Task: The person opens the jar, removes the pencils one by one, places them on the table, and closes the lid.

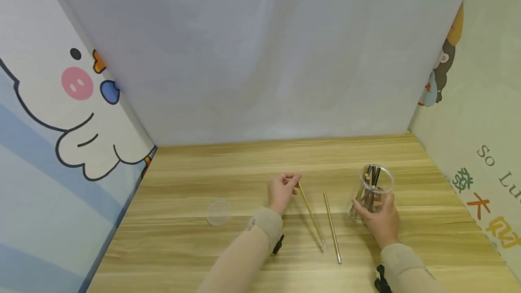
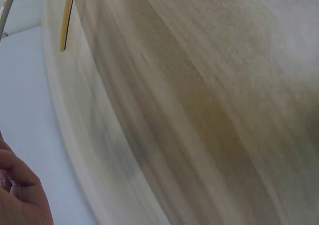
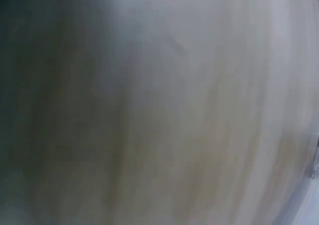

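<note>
My left hand (image 1: 282, 190) pinches one end of a slim yellow pencil (image 1: 311, 214) between thumb and fingers. The pencil slants down toward the front of the table, its silvery end nearest me. A second yellow pencil (image 1: 332, 229) lies on the table to its right. Farther right, my right hand (image 1: 382, 220) grips a clear jar (image 1: 387, 190) low on its side, the thumb across the near wall. Several dark, thin sticks (image 1: 372, 180) lean inside the jar. In the left wrist view, part of my left hand (image 2: 22, 192) shows at the lower left; the right wrist view is blurred.
A round translucent disc (image 1: 219, 213) lies on the wooden table (image 1: 175, 248) left of my left hand. A grey-white panel (image 1: 244, 80) stands behind the table. Walls with cartoon prints (image 1: 77, 83) rise on both sides.
</note>
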`<act>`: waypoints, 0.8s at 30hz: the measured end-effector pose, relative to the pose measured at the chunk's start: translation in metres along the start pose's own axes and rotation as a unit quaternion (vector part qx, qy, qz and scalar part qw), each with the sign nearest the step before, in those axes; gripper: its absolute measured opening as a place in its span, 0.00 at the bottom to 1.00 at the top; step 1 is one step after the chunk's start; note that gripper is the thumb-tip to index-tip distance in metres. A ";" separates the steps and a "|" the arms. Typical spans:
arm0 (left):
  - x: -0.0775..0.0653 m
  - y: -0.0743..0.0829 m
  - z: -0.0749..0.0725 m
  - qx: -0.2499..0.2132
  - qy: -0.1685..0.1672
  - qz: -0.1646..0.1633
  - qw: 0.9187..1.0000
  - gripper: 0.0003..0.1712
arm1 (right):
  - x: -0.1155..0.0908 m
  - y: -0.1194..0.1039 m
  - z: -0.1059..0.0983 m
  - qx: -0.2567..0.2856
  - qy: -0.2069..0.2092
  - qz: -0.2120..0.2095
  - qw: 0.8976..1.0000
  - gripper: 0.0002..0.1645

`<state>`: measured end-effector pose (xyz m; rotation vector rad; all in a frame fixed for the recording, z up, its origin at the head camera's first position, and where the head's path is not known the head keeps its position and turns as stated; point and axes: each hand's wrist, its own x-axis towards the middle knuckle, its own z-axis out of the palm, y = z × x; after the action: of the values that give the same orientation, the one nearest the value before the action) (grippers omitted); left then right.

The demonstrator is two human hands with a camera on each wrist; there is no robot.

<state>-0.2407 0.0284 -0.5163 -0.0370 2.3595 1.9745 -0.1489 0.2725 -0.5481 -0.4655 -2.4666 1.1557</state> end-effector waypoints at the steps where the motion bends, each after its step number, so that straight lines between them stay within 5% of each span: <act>1: 0.000 -0.001 0.001 0.003 -0.003 -0.003 1.000 0.13 | 0.000 0.000 0.000 0.001 0.000 0.000 1.000 0.42; 24: -0.004 -0.007 0.027 0.046 -0.046 -0.045 0.997 0.06 | -0.001 -0.001 0.003 0.007 0.007 0.006 1.000 0.39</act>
<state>-0.2350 0.0536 -0.5279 -0.0455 2.3431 1.7859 -0.1492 0.2694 -0.5489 -0.4826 -2.4458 1.1704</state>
